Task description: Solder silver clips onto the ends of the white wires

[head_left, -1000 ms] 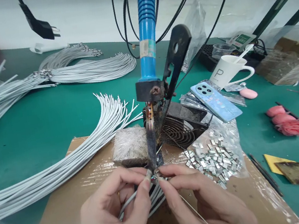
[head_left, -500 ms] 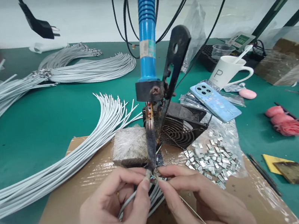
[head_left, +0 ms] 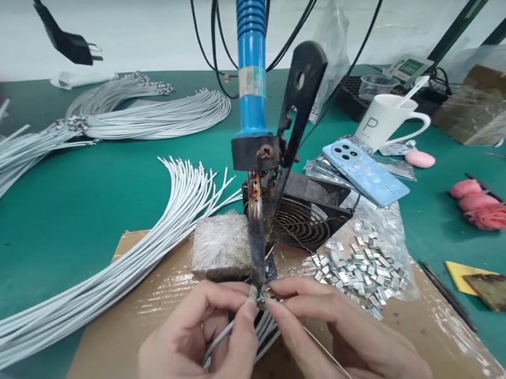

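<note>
A soldering iron (head_left: 253, 106) with a blue handle hangs tip down in a black clamp. Just below its dark tip, my two hands meet. My left hand (head_left: 193, 359) is closed in a pinch on a grey cable (head_left: 220, 341), whose end with small coloured wires lies at the fingertips. Opposite it, my right hand (head_left: 348, 334) pinches with thumb and index finger, and a thin solder wire (head_left: 331, 357) runs out below the fingers. Something small and metallic shows between the fingertips, partly hidden. Small metal connectors (head_left: 362, 271) lie in a pile to the right.
Bundled grey cables (head_left: 149, 263) stretch across the left side. Behind the iron's tip are a wrapped block (head_left: 221, 246) and a black fan (head_left: 305, 216). A blue phone (head_left: 365, 171), a white mug (head_left: 384, 121) and a yellow sponge (head_left: 468, 276) are at right.
Hardly anything differs. Both hands stay under the iron's tip, and the left fingertips have shifted slightly to the right, closer to the right ones.
</note>
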